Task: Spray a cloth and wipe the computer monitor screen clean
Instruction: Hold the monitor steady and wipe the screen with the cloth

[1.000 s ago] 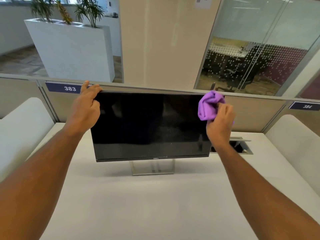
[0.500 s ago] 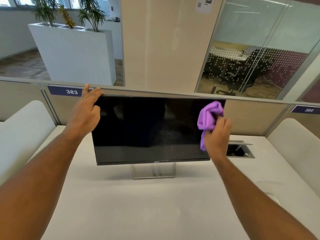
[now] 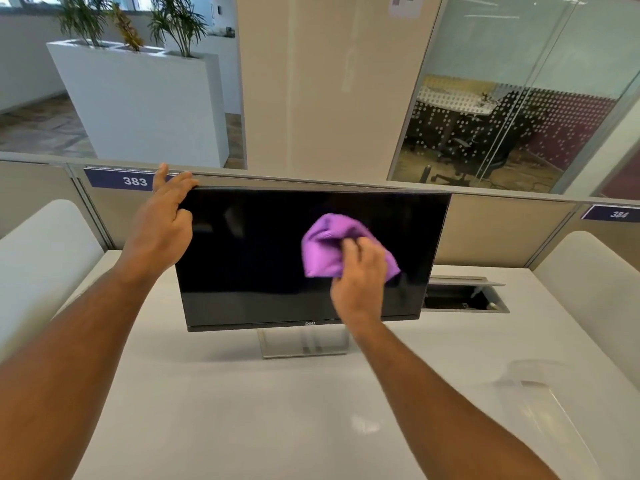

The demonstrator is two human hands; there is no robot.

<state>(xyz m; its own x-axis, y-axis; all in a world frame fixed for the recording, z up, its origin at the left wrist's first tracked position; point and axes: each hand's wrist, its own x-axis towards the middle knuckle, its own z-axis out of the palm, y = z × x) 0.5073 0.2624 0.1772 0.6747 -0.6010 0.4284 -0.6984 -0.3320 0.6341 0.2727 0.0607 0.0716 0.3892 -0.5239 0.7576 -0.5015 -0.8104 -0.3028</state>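
A black monitor [image 3: 256, 258] stands on a silver foot in the middle of the white desk [image 3: 242, 410], its screen dark. My left hand [image 3: 161, 223] grips the monitor's top left corner, fingers over the upper edge. My right hand [image 3: 360, 282] holds a bunched purple cloth [image 3: 323, 247] pressed flat against the screen, right of its centre. No spray bottle shows clearly; a pale blurred shape [image 3: 533, 375] lies at the desk's right side.
A cable hatch [image 3: 464, 296] stands open in the desk to the right of the monitor. Low beige partitions with signs 383 [image 3: 133, 181] and 384 run behind. White curved dividers [image 3: 41, 258] flank the desk on both sides.
My right hand has swept the purple cloth from the screen's top right corner down and left toward the middle. My left hand has kept its hold on the top left corner.
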